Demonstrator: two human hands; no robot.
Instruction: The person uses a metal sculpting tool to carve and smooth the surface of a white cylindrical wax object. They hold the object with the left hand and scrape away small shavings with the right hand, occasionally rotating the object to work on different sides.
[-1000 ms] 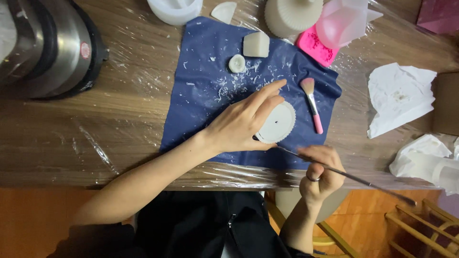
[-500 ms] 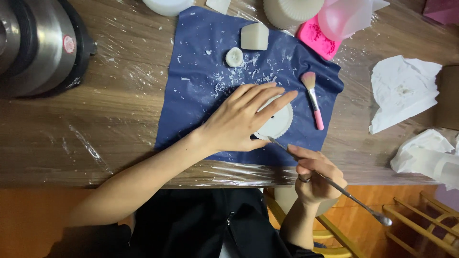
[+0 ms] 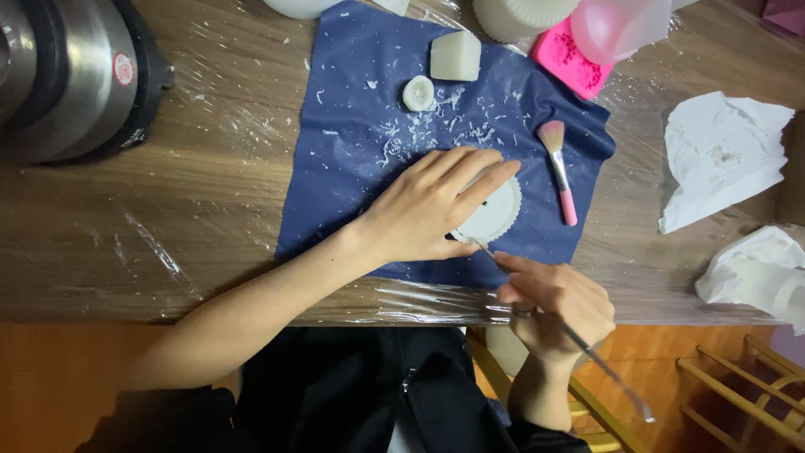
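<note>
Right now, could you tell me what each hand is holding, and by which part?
The right hand pinches a thin metal tool near mid-shaft. The left hand presses flat on the white scalloped disc.

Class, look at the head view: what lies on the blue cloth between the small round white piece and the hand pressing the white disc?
Only scattered white shavings on the blue cloth, in the head view.

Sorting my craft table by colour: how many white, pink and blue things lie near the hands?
White: 3 - round disc, small button, block
Pink: 2 - brush, mould
Blue: 1 - cloth
Total: 6
</note>
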